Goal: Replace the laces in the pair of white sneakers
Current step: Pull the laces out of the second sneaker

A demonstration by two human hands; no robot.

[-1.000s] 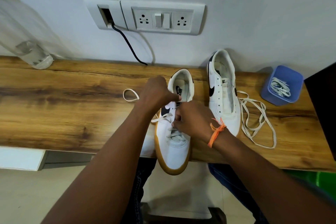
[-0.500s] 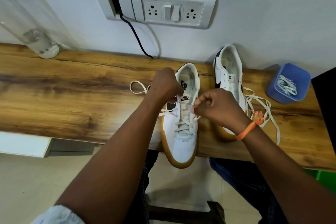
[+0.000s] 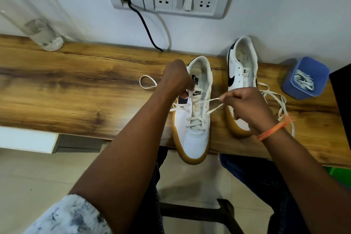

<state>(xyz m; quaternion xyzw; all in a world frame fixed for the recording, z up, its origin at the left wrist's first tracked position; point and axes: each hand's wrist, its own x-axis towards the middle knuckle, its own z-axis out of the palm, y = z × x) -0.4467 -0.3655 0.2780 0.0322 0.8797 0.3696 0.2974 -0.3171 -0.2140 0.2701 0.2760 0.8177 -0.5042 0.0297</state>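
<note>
From the head view I see the near sneaker (image 3: pixel 192 129) lying at the middle of the wooden table (image 3: pixel 76 91), its toe hanging over the front edge toward six o'clock. My left hand (image 3: pixel 177 80) sits at the shoe's nine o'clock side, fingers curled on the tongue and collar edge. My right hand (image 3: pixel 247 106), out at three o'clock from the shoe, pinches the lace (image 3: pixel 210 100), which runs taut from the upper eyelets to the fingers; another length trails in a loop at ten o'clock past the left hand. The second sneaker (image 3: pixel 242 66) stands just behind the right hand, toward one o'clock, with a loose lace (image 3: pixel 281 100) heaped beside it. Farther toward two o'clock is a blue tub (image 3: pixel 290 85) holding more laces. A glass bottle (image 3: pixel 38 30) stands at the far ten o'clock corner, under the wall sockets (image 3: pixel 182 0).
</note>
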